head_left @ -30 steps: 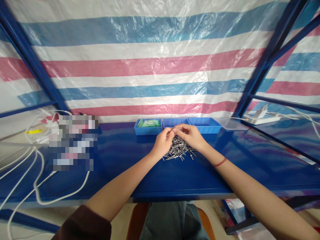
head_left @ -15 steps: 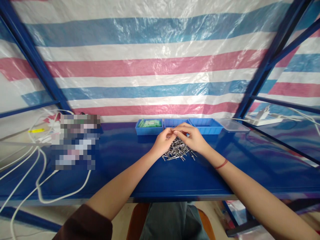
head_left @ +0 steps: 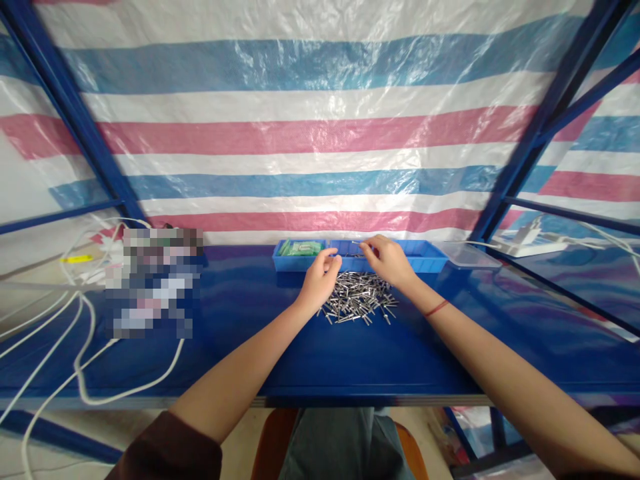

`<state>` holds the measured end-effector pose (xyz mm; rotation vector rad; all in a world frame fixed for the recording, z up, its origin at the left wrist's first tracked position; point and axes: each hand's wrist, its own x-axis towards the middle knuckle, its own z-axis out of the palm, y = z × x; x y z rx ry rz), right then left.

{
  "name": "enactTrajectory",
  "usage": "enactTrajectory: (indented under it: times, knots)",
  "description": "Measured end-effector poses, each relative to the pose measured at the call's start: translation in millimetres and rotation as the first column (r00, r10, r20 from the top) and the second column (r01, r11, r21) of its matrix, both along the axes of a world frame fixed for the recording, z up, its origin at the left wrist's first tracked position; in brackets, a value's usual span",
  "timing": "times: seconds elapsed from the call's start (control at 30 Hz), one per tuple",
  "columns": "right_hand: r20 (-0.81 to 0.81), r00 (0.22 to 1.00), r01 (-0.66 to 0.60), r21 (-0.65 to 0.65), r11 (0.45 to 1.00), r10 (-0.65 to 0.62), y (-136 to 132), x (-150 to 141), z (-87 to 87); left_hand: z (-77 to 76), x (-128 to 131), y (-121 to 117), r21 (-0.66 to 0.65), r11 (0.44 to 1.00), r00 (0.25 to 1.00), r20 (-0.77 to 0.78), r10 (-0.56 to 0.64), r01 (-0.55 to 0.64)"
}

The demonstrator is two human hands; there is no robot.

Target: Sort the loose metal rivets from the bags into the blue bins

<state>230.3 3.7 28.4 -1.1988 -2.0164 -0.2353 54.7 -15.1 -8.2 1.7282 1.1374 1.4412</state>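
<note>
A heap of silvery metal pop rivets lies on the blue table in front of me. My left hand hovers at the heap's left edge, thumb and index finger slightly apart, with nothing visible between them. Over the middle blue bin, my right hand is closed in a pinch; a thin rivet seems to stick out leftward from its fingertips. A few rivets show inside that bin. The left bin holds green-and-clear packets.
To the right is another blue bin, with a clear plastic lid beside it. White cables and a blurred-out patch occupy the table's left side. A white power strip sits at the back right, near the blue frame posts.
My hands were together above the rivet heap and have separated. The right one moved up over the middle bin; the left one drew slightly left, its fingers loosening.
</note>
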Motion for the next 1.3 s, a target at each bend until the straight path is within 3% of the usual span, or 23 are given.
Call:
enactTrajectory:
  times: [0.13,0.3,0.43,0.53,0.63,0.77,0.93,1.07,1.2,1.3]
  knots:
    - [0.163,0.981,0.116,-0.036,0.993,-0.109,21,0,2.1,5.0,-3,-10,0.145,0.984,0.962,-0.265,-0.060,0.101]
    - [0.170,0.979,0.119,-0.011,0.993,-0.116,10,2,-4.8,10.2,8,-31,0.356,0.843,0.745,-0.663,-0.077,0.404]
    - [0.090,0.994,0.064,-0.013,0.998,-0.062,-5,11,-11.1,11.0,25,-36,0.337,0.776,0.522,-0.853,0.012,0.533]
    - [0.007,0.999,0.039,-0.024,0.999,-0.039,-8,16,-13.3,16.4,36,-34,0.256,0.796,0.358,-0.932,0.052,0.549]
    - [-0.060,0.998,0.008,-0.036,0.999,-0.011,-8,15,-12.2,23.4,44,-33,0.207,0.818,0.274,-0.960,0.062,0.537]
    - [-0.093,0.995,-0.040,-0.054,0.998,0.035,-12,12,-7.8,24.6,51,-33,0.268,0.796,0.272,-0.953,0.135,0.543]
    - [-0.095,0.994,-0.063,-0.041,0.997,0.059,-19,13,-3.3,17.7,54,-30,0.356,0.706,0.272,-0.933,0.234,0.613]
    - [-0.116,0.991,-0.061,-0.018,0.998,0.058,-20,18,0.4,14.5,51,-32,0.387,0.693,0.276,-0.922,0.273,0.608]
    - [-0.191,0.981,-0.020,-0.032,0.999,0.014,-17,24,3.8,16.5,45,-34,0.407,0.760,0.374,-0.898,0.232,0.506]
    - [-0.315,0.948,-0.003,-0.132,0.991,-0.040,-16,24,3.6,20.3,37,-29,0.356,0.879,0.581,-0.806,0.116,0.318]
